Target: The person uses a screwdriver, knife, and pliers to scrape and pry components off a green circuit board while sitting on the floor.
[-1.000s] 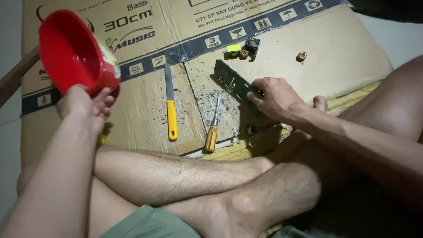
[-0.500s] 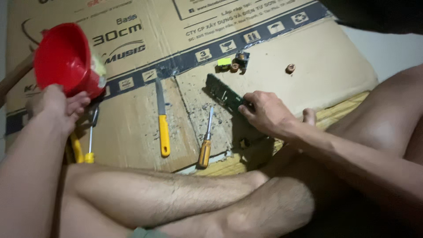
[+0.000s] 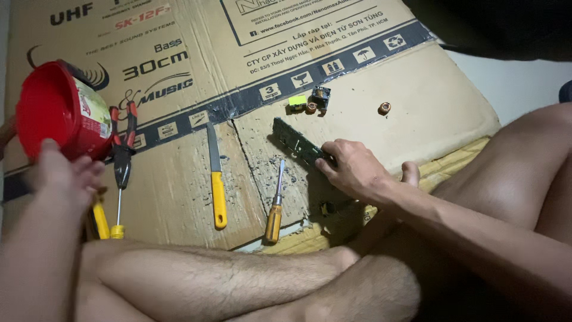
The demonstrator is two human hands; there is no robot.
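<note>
Cardboard (image 3: 417,89), flattened and printed, covers most of the frame, with bare crossed legs (image 3: 238,286) along the bottom edge. At upper left a red tub (image 3: 56,110) lies tipped on its side, mouth toward the left hand (image 3: 62,176), whose blurred fingers are loosely curled just beneath its rim; whether they grip it cannot be told. Red-handled pliers (image 3: 124,146) lie right of the tub, touching it, with a thin yellow-handled screwdriver (image 3: 118,214) below them. Mid-frame lie a yellow-handled knife (image 3: 217,179) and an orange-handled screwdriver (image 3: 276,206), side by side and apart. Nothing stands between these tools and either hand.

Right of centre, the right hand (image 3: 357,173) rests knuckles up, fingertips pressed together on the lower end of a dark green circuit board (image 3: 295,142) lying slanted on the cardboard. Small electronic parts (image 3: 313,101) sit just above the board; a copper coil (image 3: 384,108) lies further right.

Compared with half a second ago, the tub sits lower and further left, the pliers have come fully into sight, and the right hand remains on the board.
</note>
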